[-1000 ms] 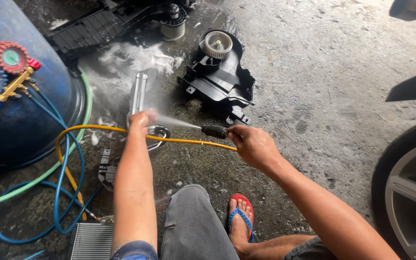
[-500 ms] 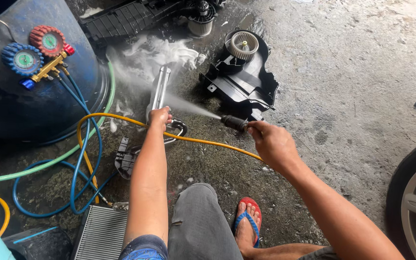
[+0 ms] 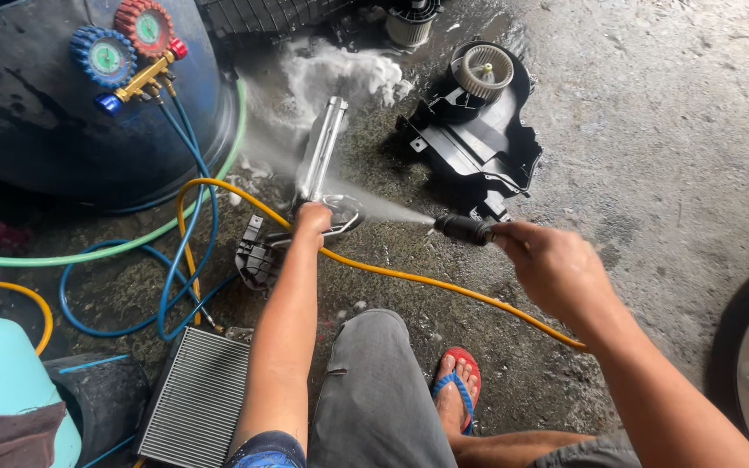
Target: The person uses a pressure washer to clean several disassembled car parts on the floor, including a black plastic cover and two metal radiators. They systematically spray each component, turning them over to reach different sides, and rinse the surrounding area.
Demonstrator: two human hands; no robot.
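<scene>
1. Two hands at work: left hand (image 3: 311, 217) closed around the lower end of a slim metal cylinder (image 3: 321, 149); right hand (image 3: 552, 264) wrapped around a black spray nozzle (image 3: 463, 229).
2. Cylinder held over wet concrete floor (image 3: 652, 130), just left of a black plastic fan housing (image 3: 478, 147). Long axis nearly upright in the head view, top end tilted slightly right, pointing away toward white foam (image 3: 340, 74).
3. Nozzle pointing left at cylinder base; fine spray crossing the gap. Yellow hose (image 3: 392, 270) trailing from nozzle, looping behind left wrist.
4. Round red gauge (image 3: 143, 26) and round blue gauge (image 3: 102, 56) resting on a dark blue drum (image 3: 45, 113), upper left. Finned radiator panel (image 3: 197, 399) lying at lower left.
5. Compared with half a second earlier: grips unchanged, gauges and drum shifted farther left, fan housing slightly lower.
</scene>
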